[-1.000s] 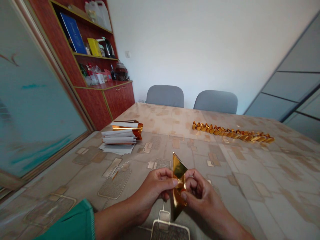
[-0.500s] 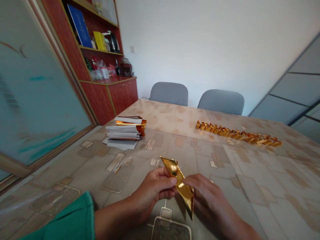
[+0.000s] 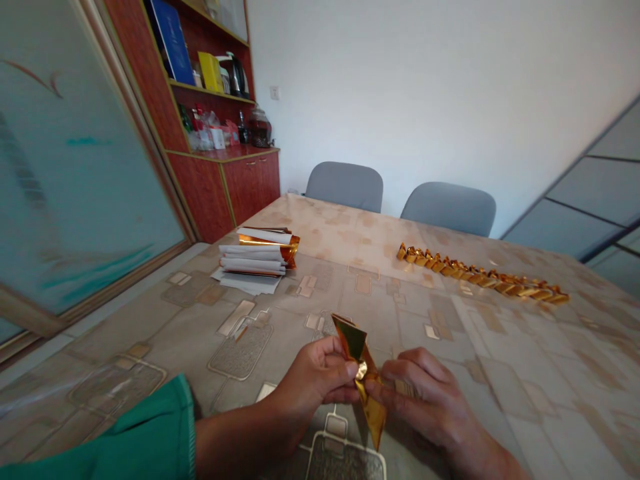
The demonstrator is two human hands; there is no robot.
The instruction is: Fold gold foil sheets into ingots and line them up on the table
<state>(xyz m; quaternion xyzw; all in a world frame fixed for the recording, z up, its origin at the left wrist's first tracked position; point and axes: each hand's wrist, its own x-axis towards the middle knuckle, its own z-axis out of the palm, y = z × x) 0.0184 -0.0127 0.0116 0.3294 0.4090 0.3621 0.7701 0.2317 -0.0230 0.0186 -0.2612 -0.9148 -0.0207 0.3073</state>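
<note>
As the left hand (image 3: 313, 380) and right hand (image 3: 425, 397) hold folded gold foil (image 3: 364, 373) up over the worktop (image 3: 400, 300), left fingers (image 3: 340, 372) and right fingers (image 3: 400, 373) are clenched on its middle from either side, one tip pointing away, other down. Further out on the worktop, stack of papers and foil sheets (image 3: 255, 257) to the left; row of folded gold pieces (image 3: 480, 275) to the right, well apart from the hands. Green sleeve (image 3: 100, 433) on the left arm.
</note>
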